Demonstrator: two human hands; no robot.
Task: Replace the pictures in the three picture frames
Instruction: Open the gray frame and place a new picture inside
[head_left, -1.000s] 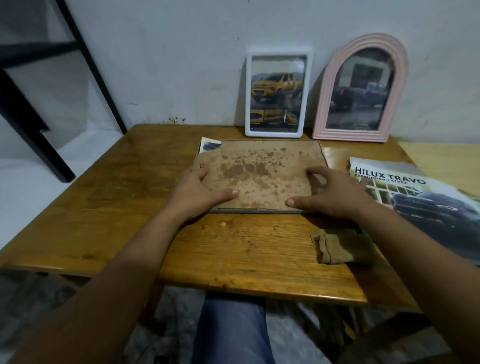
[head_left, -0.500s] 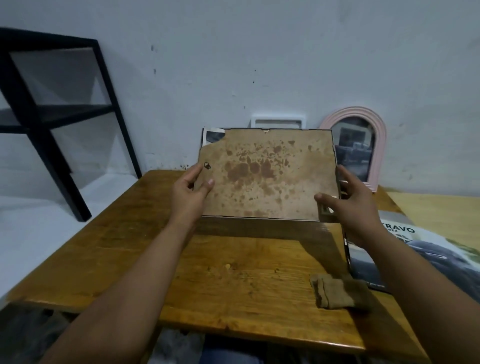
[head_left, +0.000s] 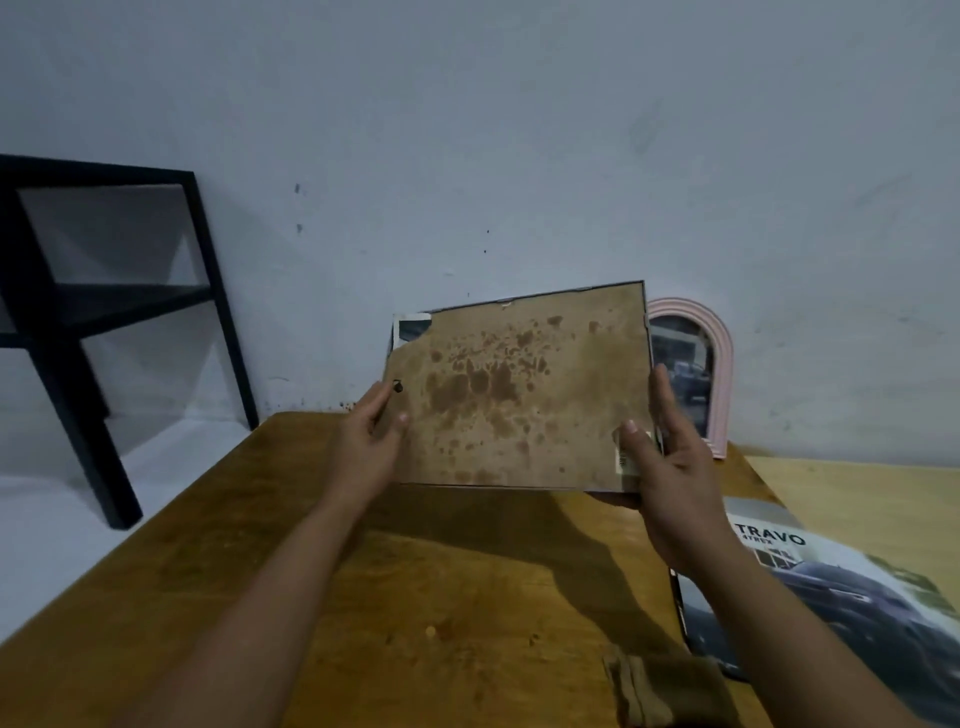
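Note:
I hold a rectangular picture frame (head_left: 519, 395) upright above the table, its stained brown backing board toward me. A corner of a picture pokes out at its upper left. My left hand (head_left: 366, 447) grips the frame's left edge, thumb on the backing. My right hand (head_left: 670, 467) grips the right edge and lower right corner. A pink arched frame (head_left: 719, 374) with a dark car picture leans on the wall behind, partly hidden. The white frame is hidden behind the held frame.
A car brochure (head_left: 841, 582) marked "TRAVO" lies at the right of the wooden table (head_left: 441, 597). A folded brown cloth (head_left: 660, 686) lies near the front edge. A black metal shelf (head_left: 93, 312) stands at the left against the white wall.
Both hands lifted the frame off the table and stood it upright, then raised and tilted it a little, right side higher. My view has tipped upward toward the wall.

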